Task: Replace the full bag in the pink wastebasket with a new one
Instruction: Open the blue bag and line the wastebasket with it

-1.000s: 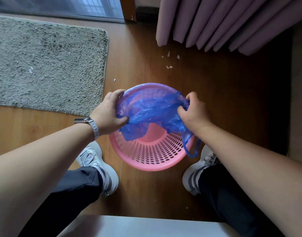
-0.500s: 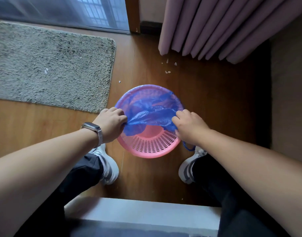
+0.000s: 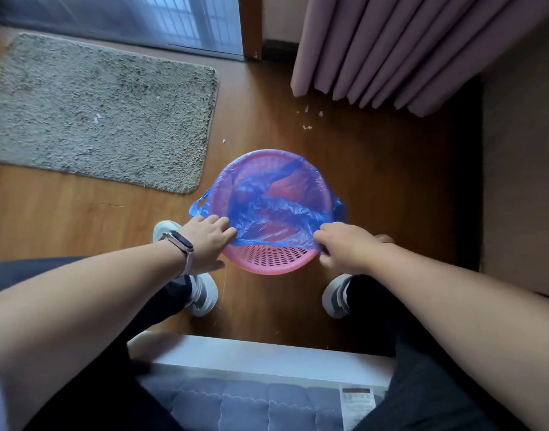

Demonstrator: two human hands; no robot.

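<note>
Blue bag (image 3: 276, 209): thin, light, slippery film, likely tears. Left hand (image 3: 207, 241) and right hand (image 3: 344, 244) pinch its near hem — good hold for stretching over pink wastebasket (image 3: 273, 262) rim.

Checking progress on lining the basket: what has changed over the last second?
The left hand and right hand drew the edge of the bag toward the near rim of the basket, spreading it, bunched before, over the far rim and sides. Both hands keep gripping it. Basket and rug stayed put.
</note>
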